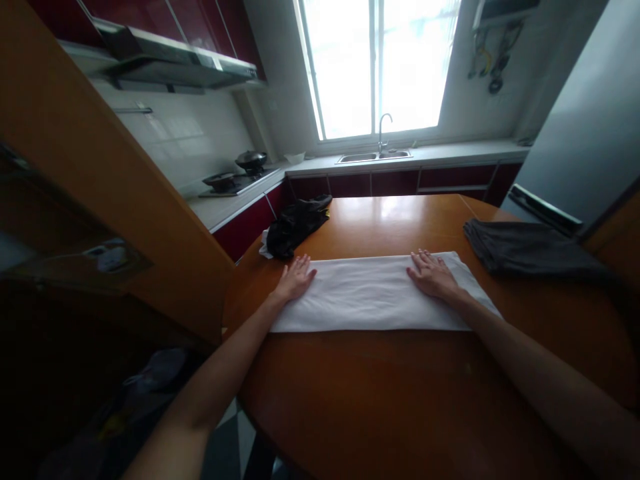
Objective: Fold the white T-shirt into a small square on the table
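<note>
1. A person leans over a round wooden table [400, 400] in a home kitchen, both palms pressed flat on a white cloth [373, 293] folded into a long strip that lies across the tabletop in front of them.

2. The left hand [296, 277] rests on the strip's left end, fingers spread flat and gripping nothing; part of the palm sits on the bare wood just off the cloth's edge.

3. The right hand [433, 275] lies flat nearer the right end, fingers extended and slightly apart, also holding nothing (a short tail of cloth runs on past the wrist).

4. A crumpled black garment [295, 227] is heaped at the table's far left edge, near the left hand but apart from the white cloth; something white peeks from beneath it.

5. A folded dark grey garment [525, 250] sits to the right, close to the strip's far corner without clearly touching it.

6. Behind, a sink with faucet [377, 150] stands under a bright window [380, 63], and pans sit on a stove [235, 180] along the left counter.

7. Risk, as it looks from here: the polished wood appears slick, so uneven pressure from either palm could slide the strip and skew its layers. The black heap already overhangs the rim, and a nudge from the left forearm might tip it to the floor.
</note>
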Demonstrator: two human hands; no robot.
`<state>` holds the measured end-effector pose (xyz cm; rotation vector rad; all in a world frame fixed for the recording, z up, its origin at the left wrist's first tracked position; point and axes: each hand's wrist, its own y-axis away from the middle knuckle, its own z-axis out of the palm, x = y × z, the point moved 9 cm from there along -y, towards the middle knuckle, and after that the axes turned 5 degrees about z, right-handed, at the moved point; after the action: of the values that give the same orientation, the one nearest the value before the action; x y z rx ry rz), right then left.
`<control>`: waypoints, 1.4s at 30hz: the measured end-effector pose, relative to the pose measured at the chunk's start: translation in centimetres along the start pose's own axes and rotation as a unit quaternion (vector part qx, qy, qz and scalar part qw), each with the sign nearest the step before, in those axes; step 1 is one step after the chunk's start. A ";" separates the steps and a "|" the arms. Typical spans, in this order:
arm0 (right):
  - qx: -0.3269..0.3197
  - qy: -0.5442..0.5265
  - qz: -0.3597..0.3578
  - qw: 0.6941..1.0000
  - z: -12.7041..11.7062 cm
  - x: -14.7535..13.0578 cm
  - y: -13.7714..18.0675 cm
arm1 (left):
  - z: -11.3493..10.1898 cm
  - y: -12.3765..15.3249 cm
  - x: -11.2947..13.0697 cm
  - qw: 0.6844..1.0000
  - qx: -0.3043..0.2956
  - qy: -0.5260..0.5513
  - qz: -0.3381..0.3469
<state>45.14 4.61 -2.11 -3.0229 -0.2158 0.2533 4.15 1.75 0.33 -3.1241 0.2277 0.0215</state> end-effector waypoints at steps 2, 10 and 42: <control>0.007 0.000 0.026 1.000 -0.7 1.0 0.0 | -0.7 0.4 -1.2 1.000 -0.002 -0.007 -0.025; 0.082 -0.038 -0.113 0.989 -3.0 -10.9 5.8 | -2.1 3.0 15.9 0.983 0.069 0.030 0.169; 0.092 0.004 0.013 0.996 -5.8 0.1 9.9 | -3.9 7.4 6.1 0.995 0.094 -0.011 0.034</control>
<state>47.54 -5.60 2.44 -2.8445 -0.1445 0.2475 9.14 -6.46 4.08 -2.9256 0.3153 0.0324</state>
